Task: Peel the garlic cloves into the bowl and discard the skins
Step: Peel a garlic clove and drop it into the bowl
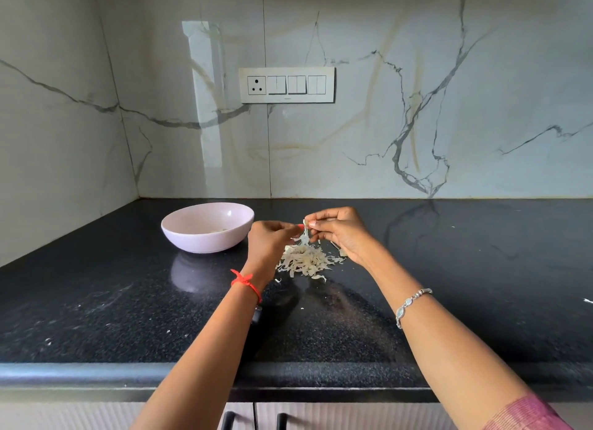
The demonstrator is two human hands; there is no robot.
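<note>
A pale pink bowl (pixel 205 234) stands on the black counter, left of my hands, with a few peeled cloves low inside it. A heap of papery garlic skins (pixel 305 259) lies on the counter below my hands. My left hand (pixel 268 242) and my right hand (pixel 340 230) are raised together just above the heap. Both pinch a small garlic clove (pixel 305 227) between their fingertips, and a strip of skin hangs down from it toward the heap. The clove itself is mostly hidden by my fingers.
The black speckled counter (pixel 465 285) ends in a rounded front edge near me. Marble-patterned walls close it off at the back and left. A switch panel (pixel 287 84) sits on the back wall. Small skin scraps (pixel 587 300) lie scattered at the right.
</note>
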